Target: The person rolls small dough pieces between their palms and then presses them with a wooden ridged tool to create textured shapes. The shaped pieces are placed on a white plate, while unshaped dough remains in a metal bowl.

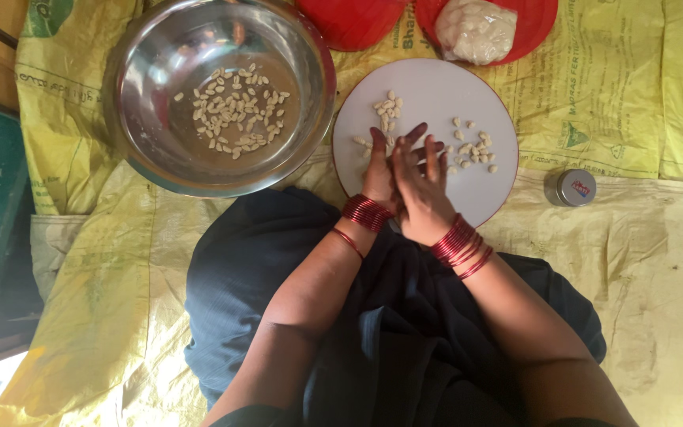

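- Hovering pressed together over the near-left part of the white plate point(436, 87), the left hand point(379, 175) and right hand point(419, 194) meet palm against palm, fingers pointing to the far side.
- Whether anything is pinched between the palms cannot be told; the fingers lie nearly straight and close, not curled round anything that shows.
- Pale peeled nuts lie on the plate in two loose groups: one small cluster point(389, 111) just far of the left hand's fingertips, another scatter point(472, 150) just right of the right hand's fingers.
- Each hand is nearer to the group on its own side; both groups are almost touching the fingertips.
- The nuts are small, oval and cream-coloured, lying flat at mixed angles with no common long axis.
- A steel bowl point(152, 150) to the far left holds many more of the same nuts point(235, 111), well apart from the hands.
- Red bangles point(367, 212) ring both wrists.
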